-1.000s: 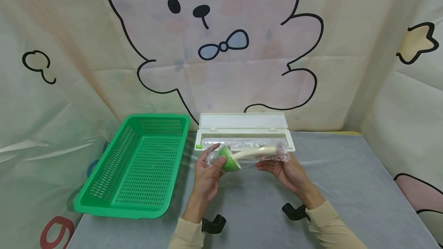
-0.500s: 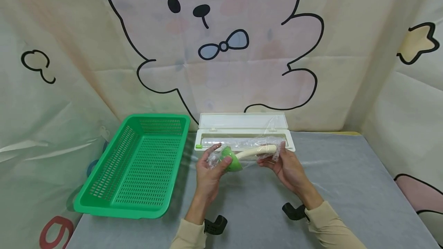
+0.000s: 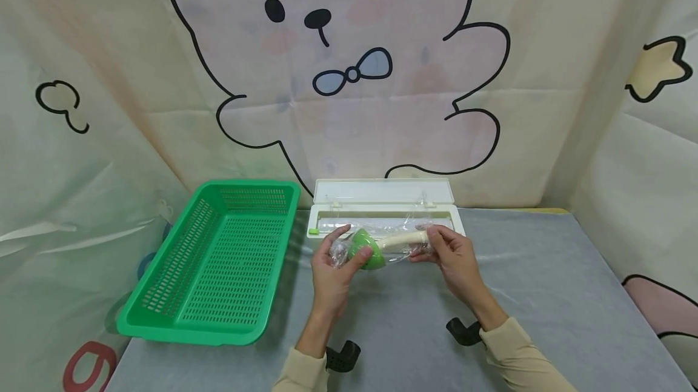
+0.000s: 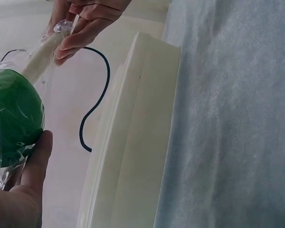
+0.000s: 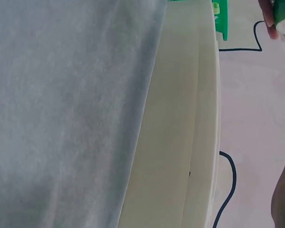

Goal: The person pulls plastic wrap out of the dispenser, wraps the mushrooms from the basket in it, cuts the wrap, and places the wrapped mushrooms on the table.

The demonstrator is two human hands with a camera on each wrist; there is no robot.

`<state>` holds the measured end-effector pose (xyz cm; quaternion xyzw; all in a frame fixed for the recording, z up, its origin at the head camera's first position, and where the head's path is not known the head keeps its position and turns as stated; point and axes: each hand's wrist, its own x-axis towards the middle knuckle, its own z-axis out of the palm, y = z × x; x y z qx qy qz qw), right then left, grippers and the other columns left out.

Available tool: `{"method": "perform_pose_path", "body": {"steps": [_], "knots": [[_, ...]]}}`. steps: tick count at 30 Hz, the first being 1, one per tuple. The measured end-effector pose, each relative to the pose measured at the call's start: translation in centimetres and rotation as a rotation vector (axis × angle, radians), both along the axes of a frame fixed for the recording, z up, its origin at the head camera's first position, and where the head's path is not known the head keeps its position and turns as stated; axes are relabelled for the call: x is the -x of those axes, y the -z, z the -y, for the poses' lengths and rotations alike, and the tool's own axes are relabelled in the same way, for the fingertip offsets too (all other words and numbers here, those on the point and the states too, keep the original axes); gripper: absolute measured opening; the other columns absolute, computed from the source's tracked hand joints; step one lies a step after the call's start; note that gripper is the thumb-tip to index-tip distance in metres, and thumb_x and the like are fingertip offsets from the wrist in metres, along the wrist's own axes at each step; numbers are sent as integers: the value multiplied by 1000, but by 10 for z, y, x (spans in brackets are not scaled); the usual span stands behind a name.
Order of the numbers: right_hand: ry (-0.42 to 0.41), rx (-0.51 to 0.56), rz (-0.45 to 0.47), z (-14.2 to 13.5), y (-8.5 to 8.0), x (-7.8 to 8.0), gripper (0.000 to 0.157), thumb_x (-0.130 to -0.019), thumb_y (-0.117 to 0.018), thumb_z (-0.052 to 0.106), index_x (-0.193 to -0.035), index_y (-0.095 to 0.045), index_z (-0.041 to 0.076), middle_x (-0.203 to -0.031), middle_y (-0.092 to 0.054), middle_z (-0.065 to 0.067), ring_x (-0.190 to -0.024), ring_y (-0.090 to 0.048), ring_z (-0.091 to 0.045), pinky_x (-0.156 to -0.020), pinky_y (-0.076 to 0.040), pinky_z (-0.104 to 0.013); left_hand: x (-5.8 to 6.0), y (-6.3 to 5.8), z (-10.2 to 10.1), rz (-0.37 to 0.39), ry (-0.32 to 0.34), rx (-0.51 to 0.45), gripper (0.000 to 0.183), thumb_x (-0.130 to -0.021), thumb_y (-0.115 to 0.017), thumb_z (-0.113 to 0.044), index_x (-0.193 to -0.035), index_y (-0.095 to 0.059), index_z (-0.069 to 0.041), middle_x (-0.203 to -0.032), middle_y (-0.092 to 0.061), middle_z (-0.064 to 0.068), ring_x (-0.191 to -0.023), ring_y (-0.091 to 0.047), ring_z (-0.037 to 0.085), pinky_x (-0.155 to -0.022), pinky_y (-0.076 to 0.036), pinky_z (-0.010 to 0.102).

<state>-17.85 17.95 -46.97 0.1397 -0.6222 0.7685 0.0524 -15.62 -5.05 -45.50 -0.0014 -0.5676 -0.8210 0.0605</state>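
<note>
A mushroom-shaped thing (image 3: 403, 239) with a green dome and a pale stem is held level above the table, wrapped in clear cling film (image 4: 46, 85). My left hand (image 3: 334, 277) grips the green dome (image 4: 14, 116), thumb on its near side and the other fingers mostly hidden behind. At the stem's far end, my right hand (image 3: 455, 262) pinches the film and stem tip between thumb and fingers. Just behind the hands stands a white cling film box (image 3: 458, 222), lid raised, with a clear roll inside. Only part of the right hand (image 5: 282, 199) shows in the right wrist view.
A green perforated basket (image 3: 262, 319) stands on the left of the grey-covered table (image 3: 403, 343). A small green slider (image 3: 313, 231) sits at the film box's left end. Behind the table hangs a cloth (image 3: 382, 137) printed with a cartoon bear.
My right hand has moved in over the stem's end, folding the loose film down around it. My left hand has shifted slightly right and turned the green dome, hiding its flat face.
</note>
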Motion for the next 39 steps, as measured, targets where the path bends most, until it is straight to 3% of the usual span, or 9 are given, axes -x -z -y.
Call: {"method": "perform_pose_path", "body": {"steps": [7,10,14,16,20,27,30,35,39], "knots": [[6,58,-3,-1,0,0,42,-109,-47,15,-118,-51,-26,-95,-71,-13,-77,-74,-23,-73,-61,-40,-2,2,3,25,65,-26,62,-86,-83,-11,-140,-55,-2,-125,-65,18,-100,-65,15,-72,-54,22],[9,107,13,-3,1,0,39,-109,-47,16,-116,-56,-21,-97,-70,-13,-80,-74,-23,-74,-60,-39,-2,5,10,11,181,-272,53,-103,-63,-21,-145,-45,6,-133,-62,20,-116,-64,20,-90,-54,27],[12,173,41,-3,0,-1,35,-110,-45,18,-116,-62,-12,-103,-69,-13,-86,-74,-23,-77,-60,-40,1,9,15,3,334,-683,50,-113,-29,-30,-145,-39,7,-142,-56,19,-132,-55,24,-113,-38,35],[8,187,45,-2,-1,-1,34,-110,-45,19,-116,-64,-9,-105,-69,-13,-88,-74,-24,-79,-59,-41,2,10,12,-17,337,-740,46,-113,-26,-22,-146,-40,7,-144,-54,19,-134,-52,24,-116,-34,34],[-17,207,44,4,-1,-1,32,-110,-45,18,-115,-66,-6,-105,-69,-13,-87,-74,-24,-80,-59,-41,3,7,-2,-74,190,-595,41,-111,-32,-6,-146,-42,11,-151,-44,21,-140,-44,24,-117,-31,33],[-40,221,24,12,0,-3,29,-109,-45,16,-113,-66,-4,-107,-69,-12,-88,-74,-24,-80,-59,-40,3,1,-16,-128,-36,-203,53,-111,-41,-34,-143,-51,7,-153,-45,20,-132,-49,14,-107,-41,23],[-57,237,8,12,1,-4,28,-109,-45,15,-112,-65,-4,-107,-69,-13,-89,-74,-25,-80,-59,-40,2,1,-13,-141,-15,-118,50,-110,-44,-31,-147,-47,4,-156,-42,17,-125,-53,8,-100,-46,20],[-150,240,-19,8,0,-3,27,-111,-41,13,-112,-64,-2,-108,-68,-12,-90,-74,-24,-81,-59,-40,3,-1,-5,-126,150,-157,57,-111,-41,-34,-150,-39,7,-152,-44,18,-125,-56,17,-98,-51,29],[-271,255,-16,3,-4,-2,32,-112,-32,9,-119,-60,-4,-113,-66,-12,-94,-72,-25,-81,-60,-40,4,-4,0,-119,203,-151,56,-112,-38,-34,-153,-35,4,-140,-53,24,-117,-63,23,-94,-55,36]]}}
